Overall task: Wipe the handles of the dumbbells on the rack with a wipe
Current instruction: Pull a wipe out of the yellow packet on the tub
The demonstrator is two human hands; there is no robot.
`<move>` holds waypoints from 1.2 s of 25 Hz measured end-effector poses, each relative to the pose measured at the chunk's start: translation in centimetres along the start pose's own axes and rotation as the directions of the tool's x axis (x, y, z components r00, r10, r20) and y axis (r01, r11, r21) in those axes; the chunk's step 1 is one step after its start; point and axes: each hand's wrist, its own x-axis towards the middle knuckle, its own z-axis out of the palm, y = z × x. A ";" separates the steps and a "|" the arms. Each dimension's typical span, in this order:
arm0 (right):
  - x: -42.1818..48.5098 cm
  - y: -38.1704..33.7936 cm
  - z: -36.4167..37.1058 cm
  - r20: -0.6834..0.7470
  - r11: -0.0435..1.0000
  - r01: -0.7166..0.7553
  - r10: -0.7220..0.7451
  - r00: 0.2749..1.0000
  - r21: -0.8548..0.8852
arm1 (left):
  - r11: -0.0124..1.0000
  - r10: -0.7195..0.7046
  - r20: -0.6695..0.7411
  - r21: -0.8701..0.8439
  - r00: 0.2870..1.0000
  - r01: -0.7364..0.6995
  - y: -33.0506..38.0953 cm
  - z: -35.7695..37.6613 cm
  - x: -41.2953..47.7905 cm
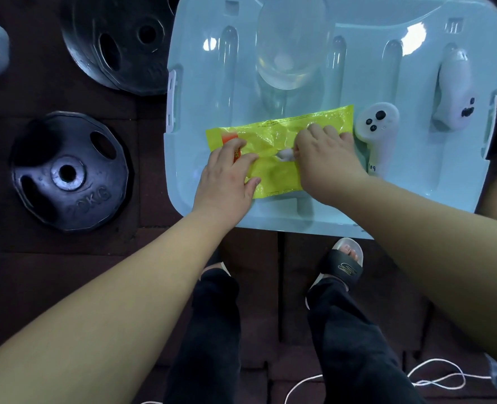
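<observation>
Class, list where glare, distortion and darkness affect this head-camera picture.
Head view: glare spots on the blue bin lid and sheen on the yellow wipe packet; wide-angle bending curves the lid's edges; the floor and weight plates are dim; the white wipe pinched by the right hand looks washed out.

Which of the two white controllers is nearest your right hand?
The round-headed controller, right beside the right hand and yellow pack; the other controller lies farther right.

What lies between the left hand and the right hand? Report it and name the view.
Head view: the yellow wipe pack, pressed by the left hand, fills the gap; a white wipe pokes from it, pinched by the right hand.
</observation>
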 end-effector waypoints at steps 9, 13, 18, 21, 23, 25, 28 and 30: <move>0.0 -0.9 -0.4 -0.074 0.980 -0.039 0.054 0.996 0.194 | 1.000 -0.015 -0.005 -0.017 1.000 0.014 0.1 0.3 -0.2; -0.5 -0.7 -1.2 -0.162 0.910 -0.083 0.161 0.974 0.405 | 1.000 -0.025 0.019 -0.010 1.000 0.026 0.3 0.1 -0.2; -3.1 -0.8 -4.2 -0.062 0.603 -0.175 0.352 0.934 0.778 | 0.998 -0.065 0.138 0.013 0.988 0.064 1.4 -1.3 -0.2; -4.5 -1.0 -7.2 -0.004 0.551 -0.207 0.357 0.934 0.808 | 0.997 -0.081 0.210 0.005 0.974 0.082 2.6 -4.0 -0.6; -5.5 -1.4 -9.8 0.034 0.494 -0.217 0.352 0.936 0.842 | 0.995 -0.084 0.206 -0.030 0.975 0.092 3.6 -6.7 -1.2; -6.9 -1.9 -12.6 0.062 0.453 -0.221 0.339 0.939 0.864 | 0.990 -0.098 0.183 -0.081 0.978 0.114 4.7 -10.2 -2.4; -9.3 -3.6 -17.8 0.054 0.460 -0.198 0.309 0.950 0.865 | 0.980 -0.131 0.139 -0.129 0.982 0.149 6.6 -16.7 -5.9; -10.5 -5.5 -21.5 0.039 0.477 -0.175 0.281 0.959 0.862 | 0.969 -0.186 0.112 -0.145 0.976 0.201 8.0 -21.4 -8.9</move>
